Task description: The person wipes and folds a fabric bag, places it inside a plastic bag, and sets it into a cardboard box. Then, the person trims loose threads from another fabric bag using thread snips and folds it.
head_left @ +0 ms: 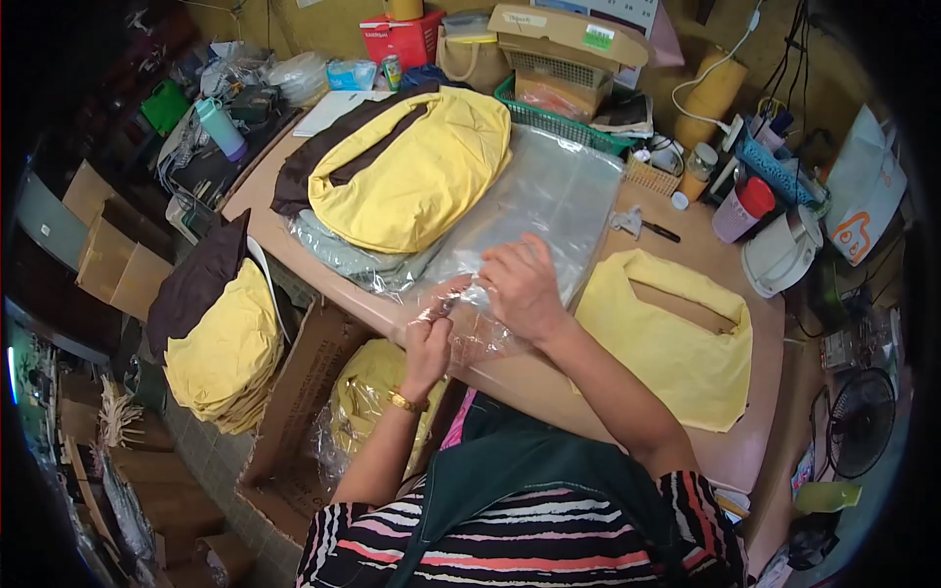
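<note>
Both hands are at the near edge of the table over a clear plastic bag (529, 186), part of a flat stack. My left hand (429, 335) is closed on the gathered edge of the plastic, a gold watch on its wrist. Close beside it, my right hand (524, 289) has its fingers bent and pinches the same plastic. Right of my hands lies a flat yellow cloth bag (676, 363) with a handle opening. Beyond my left hand rests a pile of yellow cloth bags (412, 196), with dark brown ones under it and a plastic-wrapped grey-green bundle below.
An open cardboard box (294, 421) below the table edge holds yellow bags in plastic. Another stack of yellow and brown bags (221, 343) stands at left. A black pen (660, 231), a pink cup (740, 211) and a green basket (559, 118) line the table's far side.
</note>
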The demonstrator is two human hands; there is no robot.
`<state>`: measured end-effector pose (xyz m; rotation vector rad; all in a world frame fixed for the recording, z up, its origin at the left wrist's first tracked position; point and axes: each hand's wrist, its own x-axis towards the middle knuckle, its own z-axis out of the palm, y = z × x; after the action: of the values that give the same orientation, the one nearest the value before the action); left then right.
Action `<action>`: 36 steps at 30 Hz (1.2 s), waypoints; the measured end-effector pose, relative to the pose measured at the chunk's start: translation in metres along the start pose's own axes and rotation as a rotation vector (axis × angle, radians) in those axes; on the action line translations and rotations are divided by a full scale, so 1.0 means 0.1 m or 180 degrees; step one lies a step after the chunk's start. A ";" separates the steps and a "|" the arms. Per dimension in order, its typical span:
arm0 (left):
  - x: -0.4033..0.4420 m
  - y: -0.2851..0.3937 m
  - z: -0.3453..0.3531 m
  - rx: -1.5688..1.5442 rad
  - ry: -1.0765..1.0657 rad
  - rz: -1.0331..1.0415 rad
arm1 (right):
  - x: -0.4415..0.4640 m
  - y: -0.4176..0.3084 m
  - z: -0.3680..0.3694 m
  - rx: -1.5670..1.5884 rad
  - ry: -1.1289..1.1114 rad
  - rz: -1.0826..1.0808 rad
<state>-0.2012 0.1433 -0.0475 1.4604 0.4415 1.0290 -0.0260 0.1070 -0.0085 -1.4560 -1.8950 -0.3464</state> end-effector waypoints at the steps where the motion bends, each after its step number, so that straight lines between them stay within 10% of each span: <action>1: 0.03 -0.11 0.01 0.0769 0.0124 0.0104 | 0.00 -0.02 -0.12 0.0092 0.0075 -0.0025; 7: 0.64 -0.67 0.10 0.3286 -0.0728 0.1138 | -0.17 -0.52 -0.44 0.0463 0.0080 -0.0419; 9: 0.69 -0.79 0.23 0.4595 -0.0888 0.0048 | -0.40 -0.69 -0.47 0.1203 -0.0744 -0.0605; 14: 0.78 -0.55 0.07 0.3712 -0.1107 0.0272 | -0.75 -0.71 -0.17 0.2692 -0.1820 0.0233; 21: 0.95 -0.70 -0.09 0.3014 -0.0988 0.1005 | -0.73 -0.70 0.08 0.2185 -0.1586 0.0951; 26: 1.10 -0.50 0.03 0.2082 -0.0070 -0.0278 | -0.65 -0.56 0.18 0.0484 -0.1963 0.0621; 29: 1.07 -0.50 -0.03 0.1661 -0.0215 0.0361 | -0.61 -0.37 0.29 0.0477 -0.1616 0.1451; 36: 0.62 -0.53 -0.21 0.3789 -0.0592 0.0784 | -0.69 -0.24 0.37 0.0228 -0.1593 0.1503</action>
<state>-0.1687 0.2141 -0.0796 2.6927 0.8201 0.7997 -0.0539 0.0702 -0.0764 -2.0079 -1.8161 0.3345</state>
